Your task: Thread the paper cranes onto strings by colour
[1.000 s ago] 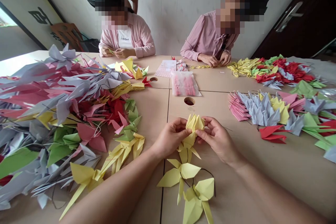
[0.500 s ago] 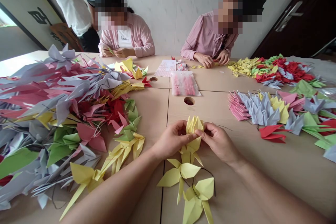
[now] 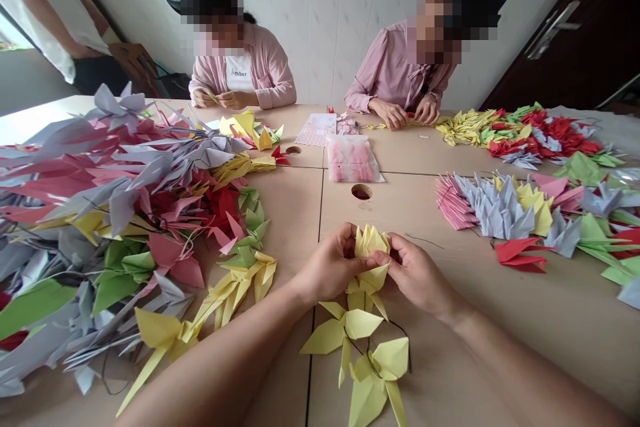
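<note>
A stack of yellow origami cranes (image 3: 371,240) is pinched between my two hands over the middle of the table. My left hand (image 3: 336,260) is closed on its left side, and my right hand (image 3: 407,263) is closed on its right side. Both thumbs press together at the front of the folded paper. Below my hands, more yellow cranes (image 3: 345,332) hang down and lie on the table, linked by a dark cord (image 3: 400,328). The fingertips behind the stack are hidden.
A large heap of coloured paper cranes (image 3: 150,187) covers the left. On the right lie rows of folded cranes (image 3: 500,207) and a mixed pile (image 3: 545,133). A plastic bag with pink contents (image 3: 354,159) sits beyond a round table hole (image 3: 361,192). Two people work opposite.
My hands stay on the yellow cranes with only slight finger movement. At the back left, the standing person in white has moved further left.
</note>
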`<control>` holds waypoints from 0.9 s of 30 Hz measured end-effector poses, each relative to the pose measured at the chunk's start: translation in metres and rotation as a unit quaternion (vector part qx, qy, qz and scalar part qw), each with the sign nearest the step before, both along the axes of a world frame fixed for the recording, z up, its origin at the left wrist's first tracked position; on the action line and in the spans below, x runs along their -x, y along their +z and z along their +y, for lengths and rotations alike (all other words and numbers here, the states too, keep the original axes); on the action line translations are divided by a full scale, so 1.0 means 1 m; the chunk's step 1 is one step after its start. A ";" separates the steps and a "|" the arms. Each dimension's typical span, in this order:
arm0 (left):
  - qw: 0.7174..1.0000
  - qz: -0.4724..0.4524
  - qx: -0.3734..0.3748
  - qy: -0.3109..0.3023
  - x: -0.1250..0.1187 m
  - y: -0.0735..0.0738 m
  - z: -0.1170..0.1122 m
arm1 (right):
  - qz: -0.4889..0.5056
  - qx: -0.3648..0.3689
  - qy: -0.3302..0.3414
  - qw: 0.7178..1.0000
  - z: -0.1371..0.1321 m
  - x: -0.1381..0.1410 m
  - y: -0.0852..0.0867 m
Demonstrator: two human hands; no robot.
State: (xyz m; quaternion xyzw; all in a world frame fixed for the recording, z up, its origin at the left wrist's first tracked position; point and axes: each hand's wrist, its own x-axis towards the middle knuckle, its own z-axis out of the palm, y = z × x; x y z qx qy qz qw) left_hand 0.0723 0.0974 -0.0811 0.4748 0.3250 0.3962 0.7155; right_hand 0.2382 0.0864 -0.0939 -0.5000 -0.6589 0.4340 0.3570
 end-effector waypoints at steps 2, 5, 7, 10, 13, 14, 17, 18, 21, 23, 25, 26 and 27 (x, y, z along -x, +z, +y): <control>1.000 0.017 -0.005 -0.001 0.001 -0.001 0.001 | 0.004 0.000 -0.009 1.000 0.000 0.002 0.000; 1.000 0.025 0.011 -0.004 0.003 -0.004 0.003 | 0.016 0.008 -0.032 0.999 0.001 0.002 -0.002; 1.000 0.000 0.029 -0.001 0.004 -0.004 0.004 | 0.046 0.022 -0.059 0.997 0.003 0.000 -0.004; 0.999 0.013 0.029 0.015 0.007 -0.002 0.004 | 0.148 0.071 -0.103 0.981 0.008 -0.004 -0.006; 0.998 0.057 0.026 0.013 0.009 0.003 0.003 | 0.223 0.115 -0.141 0.958 0.011 -0.006 -0.004; 0.998 0.053 0.033 0.003 0.010 0.004 0.003 | 0.237 0.124 -0.146 0.952 0.012 -0.006 -0.003; 0.998 0.009 0.049 -0.032 0.012 0.004 0.004 | 0.267 0.142 -0.149 0.941 0.012 -0.005 -0.001; 0.998 -0.001 0.051 -0.041 0.013 0.003 0.005 | 0.275 0.146 -0.152 0.938 0.012 -0.005 0.000; 0.997 0.024 0.048 -0.059 0.015 -0.002 0.007 | 0.294 0.156 -0.167 0.928 0.012 -0.006 0.000; 0.995 0.067 0.028 -0.066 0.015 -0.005 0.006 | 0.300 0.162 -0.174 0.924 0.012 -0.006 0.000; 0.993 0.102 -0.005 -0.062 0.013 -0.007 0.006 | 0.304 0.162 -0.177 0.922 0.012 -0.007 0.000; 0.992 0.110 -0.020 -0.056 0.012 -0.007 0.006 | 0.305 0.162 -0.177 0.922 0.012 -0.007 0.000; 0.992 0.111 -0.030 -0.048 0.012 -0.007 0.006 | 0.305 0.160 -0.177 0.922 0.013 -0.007 0.000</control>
